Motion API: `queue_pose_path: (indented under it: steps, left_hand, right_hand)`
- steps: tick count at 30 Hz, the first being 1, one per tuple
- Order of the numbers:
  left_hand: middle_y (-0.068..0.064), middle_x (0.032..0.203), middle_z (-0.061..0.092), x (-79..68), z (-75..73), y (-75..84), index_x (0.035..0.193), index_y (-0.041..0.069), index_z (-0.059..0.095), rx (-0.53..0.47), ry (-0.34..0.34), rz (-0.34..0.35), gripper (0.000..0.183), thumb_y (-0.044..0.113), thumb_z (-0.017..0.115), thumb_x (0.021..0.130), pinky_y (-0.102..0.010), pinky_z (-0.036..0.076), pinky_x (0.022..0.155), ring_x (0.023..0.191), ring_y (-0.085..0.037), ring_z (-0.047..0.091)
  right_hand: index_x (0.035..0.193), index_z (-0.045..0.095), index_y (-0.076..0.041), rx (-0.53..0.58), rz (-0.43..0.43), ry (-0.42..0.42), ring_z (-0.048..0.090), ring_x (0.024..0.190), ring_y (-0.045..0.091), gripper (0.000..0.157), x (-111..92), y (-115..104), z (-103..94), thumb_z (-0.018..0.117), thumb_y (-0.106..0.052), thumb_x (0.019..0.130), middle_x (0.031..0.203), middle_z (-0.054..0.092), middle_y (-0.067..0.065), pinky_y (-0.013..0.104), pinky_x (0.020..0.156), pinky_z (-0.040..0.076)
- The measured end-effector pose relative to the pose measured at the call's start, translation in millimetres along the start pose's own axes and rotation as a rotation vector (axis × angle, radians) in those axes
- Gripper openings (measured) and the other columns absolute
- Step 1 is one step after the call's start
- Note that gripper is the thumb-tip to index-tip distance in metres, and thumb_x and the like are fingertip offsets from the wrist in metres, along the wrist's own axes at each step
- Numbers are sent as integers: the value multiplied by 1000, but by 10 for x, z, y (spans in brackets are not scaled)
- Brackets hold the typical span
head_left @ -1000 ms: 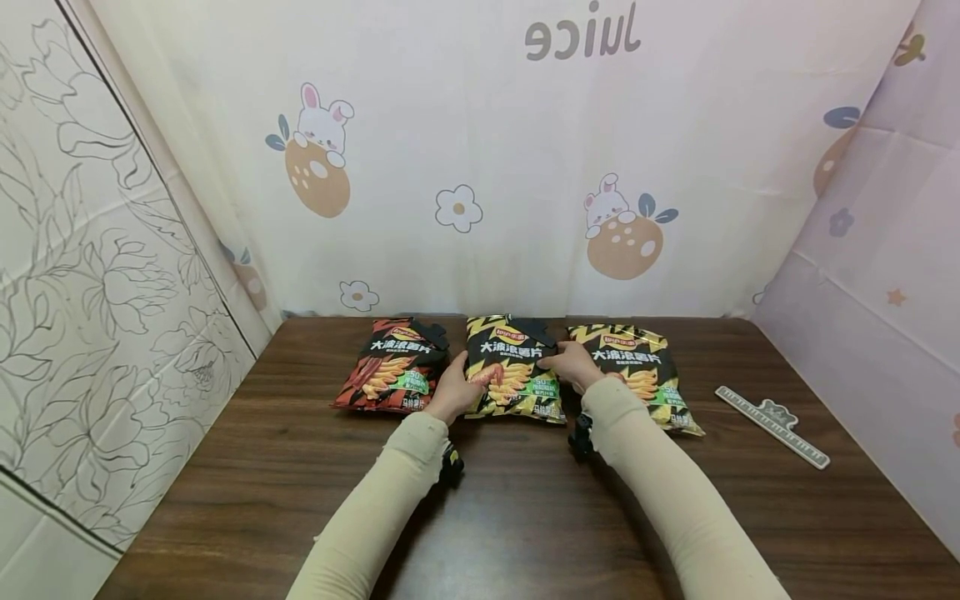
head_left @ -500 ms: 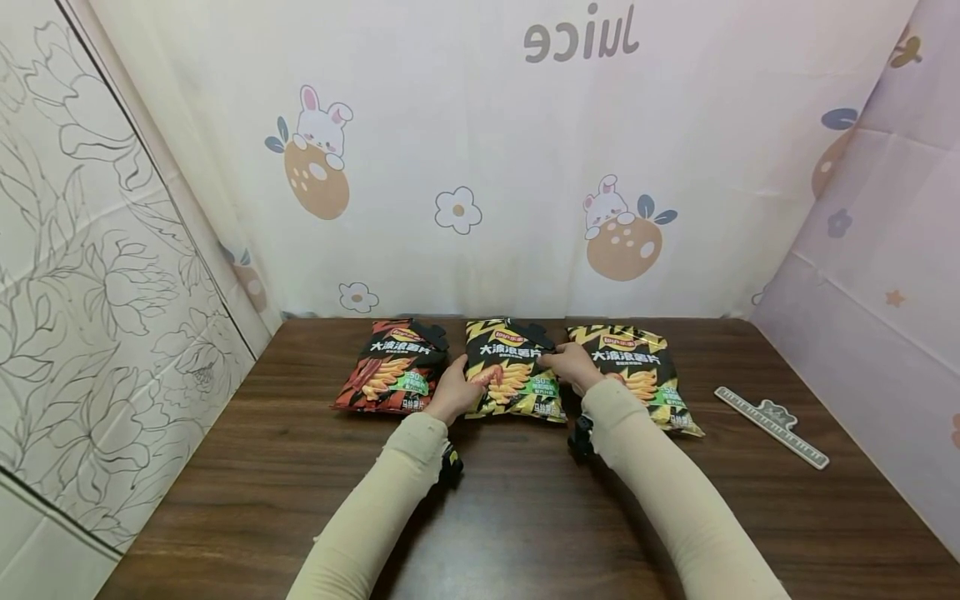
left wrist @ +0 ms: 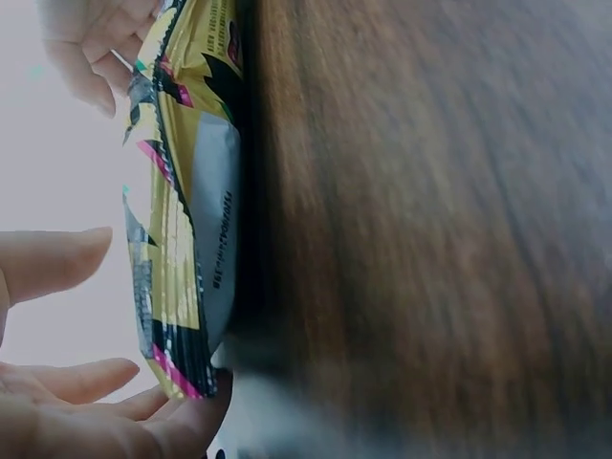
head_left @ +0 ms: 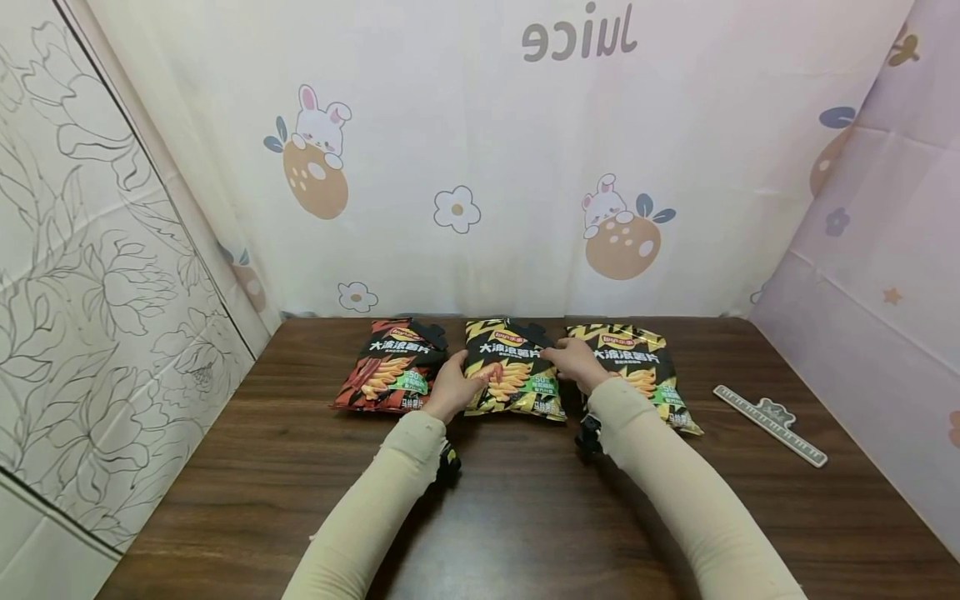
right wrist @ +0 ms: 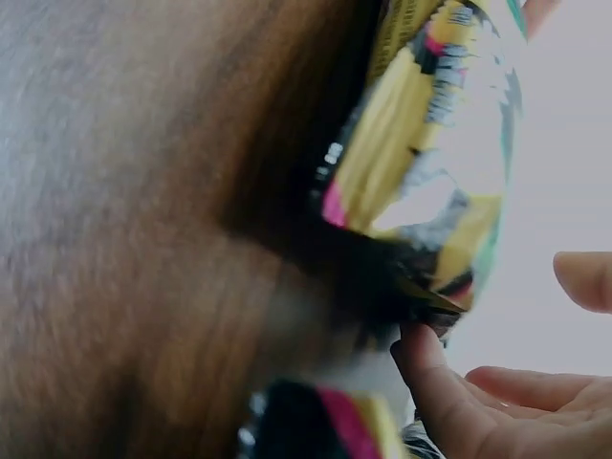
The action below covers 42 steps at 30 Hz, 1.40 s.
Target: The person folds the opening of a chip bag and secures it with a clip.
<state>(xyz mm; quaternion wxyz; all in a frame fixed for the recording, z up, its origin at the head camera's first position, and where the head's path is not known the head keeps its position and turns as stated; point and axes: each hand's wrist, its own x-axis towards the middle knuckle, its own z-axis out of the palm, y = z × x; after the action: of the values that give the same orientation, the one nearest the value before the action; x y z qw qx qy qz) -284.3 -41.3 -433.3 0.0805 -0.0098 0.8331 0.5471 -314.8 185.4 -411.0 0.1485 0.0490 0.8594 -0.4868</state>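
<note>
A black-and-yellow chip bag [head_left: 513,379] lies in the middle of the row at the table's back edge, between the two hands. My left hand [head_left: 452,387] is at its left side; in the left wrist view the fingertips [left wrist: 196,416] touch the bag's corner while the thumb stands off it. On the other side, my right hand [head_left: 576,364] has a fingertip at the bag's edge, its thumb also apart in the right wrist view. A dark flat piece [head_left: 536,333] lies across the bag's upper right corner.
A red-and-black chip bag [head_left: 386,375] lies to the left, a similar dark piece [head_left: 433,336] at its corner. Another yellow-and-black bag [head_left: 645,371] sits right, partly behind my right hand. A pale ruler-like strip [head_left: 772,423] lies far right. Printed curtains border the wooden table [head_left: 510,517].
My right hand and forearm have shifted slightly to the right. My left hand and the three bags stay practically where they were.
</note>
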Motion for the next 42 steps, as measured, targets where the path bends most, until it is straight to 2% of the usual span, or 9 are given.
queue_pose_path:
  steps: [3,8,11,15,18,21,27,37,42]
  left_hand:
    - [-16,158,31,-5,2,6,154,10,30,-4,3,13,71,17,66,93,-38,45,68,106,-30,55]
    - [-14,156,36,-25,11,29,151,12,37,-7,24,73,62,20,63,95,-32,37,53,60,-18,39]
    - [-15,151,42,-56,24,56,149,13,41,-21,50,127,57,20,62,96,-34,37,49,51,-21,36]
    - [-13,149,46,-101,68,105,146,19,45,-47,86,178,53,20,62,97,-43,51,71,93,-32,62]
    - [-13,151,43,-130,126,131,147,21,44,-83,86,210,51,23,61,98,-50,47,98,137,-34,44]
    - [-15,152,40,-165,194,147,148,19,42,-128,51,251,52,23,59,99,-50,45,104,137,-34,45]
    - [-13,154,39,-253,341,211,149,15,39,-174,-31,306,53,24,58,100,-45,42,109,137,-34,45]
    - [-14,156,36,-354,617,272,152,13,34,-181,-205,301,56,24,55,101,-48,38,112,141,-33,40]
    - [-10,158,33,-404,741,291,154,12,31,-190,-266,281,59,25,55,101,-47,36,113,143,-32,36]
  right_hand:
    - [155,18,2,23,-17,-12,34,141,41,67,-53,-29,-45,47,-27,102,161,18,23,48,106,44]
    - [156,15,-2,77,-67,-27,35,141,41,67,-135,-57,-132,47,-27,103,161,18,21,48,108,42]
    - [157,14,-6,74,-101,-23,38,140,40,68,-183,-44,-194,47,-29,103,160,23,22,48,106,44]
    - [159,12,-13,48,-124,-8,43,135,44,70,-269,10,-294,47,-34,103,157,29,21,43,77,54]
    - [159,11,-16,24,-145,6,46,131,49,70,-329,77,-372,47,-37,103,156,31,21,44,59,49]
    - [159,11,-13,-30,-202,34,49,125,51,70,-378,160,-447,47,-37,103,153,34,24,46,71,56]
    - [158,14,-10,-148,-288,122,51,120,50,71,-481,290,-609,46,-40,103,148,41,26,56,92,48]
    - [158,9,-5,-165,-233,178,45,128,46,75,-637,509,-910,43,-44,103,147,38,31,53,92,49]
    - [158,6,-5,-153,-180,191,37,133,50,82,-681,644,-1044,41,-52,101,149,34,33,62,99,42]
